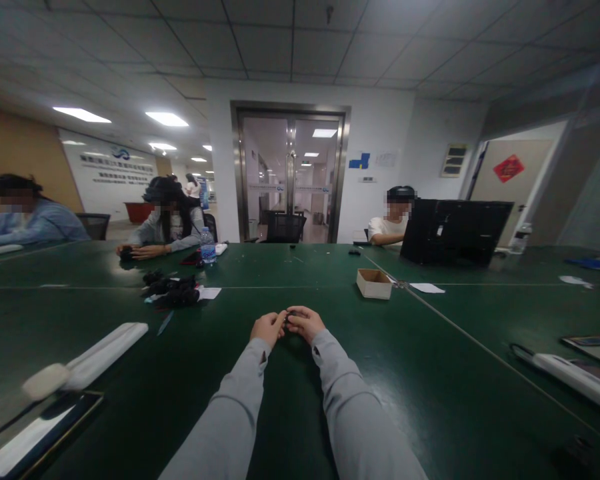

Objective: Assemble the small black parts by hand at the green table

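Both my arms, in light grey sleeves, reach forward over the dark green table (215, 387). My left hand (269, 328) and my right hand (306, 323) meet near the middle of the view, with fingers closed around a small black object (290, 318). Most of this object is hidden by the fingers, and its kind cannot be made out. The two hands hold it together just above the tabletop.
A pile of black items (173, 289) lies left of my hands, near a teal pen-like thing (165, 323). An open cardboard box (374, 284) stands to the right. White power strips (105, 353) and a phone (45, 433) lie at left. Seated people and a monitor (455, 230) are beyond.
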Tool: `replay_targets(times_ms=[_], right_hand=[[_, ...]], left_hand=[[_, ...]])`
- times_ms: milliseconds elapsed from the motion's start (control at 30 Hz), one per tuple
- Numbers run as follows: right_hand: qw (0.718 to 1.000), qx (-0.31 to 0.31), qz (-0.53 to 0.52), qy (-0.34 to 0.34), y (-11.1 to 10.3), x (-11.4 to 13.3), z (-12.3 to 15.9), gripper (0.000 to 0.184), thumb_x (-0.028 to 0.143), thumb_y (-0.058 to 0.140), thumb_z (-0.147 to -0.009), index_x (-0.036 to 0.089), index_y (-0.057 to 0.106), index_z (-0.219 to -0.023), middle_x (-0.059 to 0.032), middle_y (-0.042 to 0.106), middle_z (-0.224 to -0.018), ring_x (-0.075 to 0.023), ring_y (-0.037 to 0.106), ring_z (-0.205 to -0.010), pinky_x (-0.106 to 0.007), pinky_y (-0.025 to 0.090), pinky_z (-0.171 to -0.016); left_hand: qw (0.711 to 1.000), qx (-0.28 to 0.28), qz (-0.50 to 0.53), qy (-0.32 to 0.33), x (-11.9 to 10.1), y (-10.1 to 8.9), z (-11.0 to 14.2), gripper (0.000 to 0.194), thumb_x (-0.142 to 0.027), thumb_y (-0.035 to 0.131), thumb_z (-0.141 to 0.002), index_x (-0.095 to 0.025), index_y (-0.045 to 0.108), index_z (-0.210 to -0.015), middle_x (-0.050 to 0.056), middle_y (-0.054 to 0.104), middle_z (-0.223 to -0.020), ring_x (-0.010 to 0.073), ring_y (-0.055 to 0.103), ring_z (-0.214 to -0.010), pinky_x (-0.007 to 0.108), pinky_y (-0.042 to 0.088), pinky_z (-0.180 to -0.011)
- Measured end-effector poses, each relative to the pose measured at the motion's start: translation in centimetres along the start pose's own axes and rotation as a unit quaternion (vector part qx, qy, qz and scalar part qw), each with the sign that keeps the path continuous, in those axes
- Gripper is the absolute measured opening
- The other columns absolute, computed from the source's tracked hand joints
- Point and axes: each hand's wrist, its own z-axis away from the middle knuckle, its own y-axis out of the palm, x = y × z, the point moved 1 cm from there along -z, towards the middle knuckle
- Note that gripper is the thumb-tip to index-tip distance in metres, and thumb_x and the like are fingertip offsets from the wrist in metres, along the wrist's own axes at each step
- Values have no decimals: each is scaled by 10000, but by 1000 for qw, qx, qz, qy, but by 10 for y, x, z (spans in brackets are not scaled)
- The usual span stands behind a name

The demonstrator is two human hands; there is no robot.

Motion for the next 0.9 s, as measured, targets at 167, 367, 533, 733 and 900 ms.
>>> replay_targets(times_ms=[167,367,533,733,900], right_hand=[[1000,-5,-2,21,3,3,2,245,49,647,-579,117,590,-807,-38,650,-682,-117,610,-513,-207,496,-493],[999,-33,-2,37,5,7,6,188,86,620,-653,106,564,-832,-51,644,-634,-131,620,-516,-216,510,-505],[998,-40,36,35,4,5,5,197,260,644,-694,111,528,-750,-35,600,-509,-123,589,-442,-203,490,-431],[995,-30,86,35,3,1,0,287,389,597,-725,134,466,-725,-20,575,-449,-103,531,-350,-171,417,-330],[995,-27,92,41,3,2,-1,291,415,545,-758,144,448,-717,-14,572,-439,-94,511,-326,-165,393,-310]], left_hand=[[1000,-11,-13,-4,-5,-1,2,455,-560,365,-729,-183,546,-549,-2,558,-448,112,505,-420,213,360,-476],[999,-23,13,21,2,2,0,390,-529,401,-726,-189,534,-587,-12,566,-497,110,520,-477,216,388,-532],[995,-28,90,44,10,3,-3,318,-485,493,-687,-171,541,-666,-11,560,-552,108,512,-524,221,401,-555],[978,-47,180,96,12,4,-7,240,-359,598,-633,-145,557,-735,8,575,-659,114,537,-634,235,422,-634],[969,-30,224,97,9,2,-7,264,-343,627,-610,-134,567,-760,22,583,-687,120,548,-659,247,434,-651]])
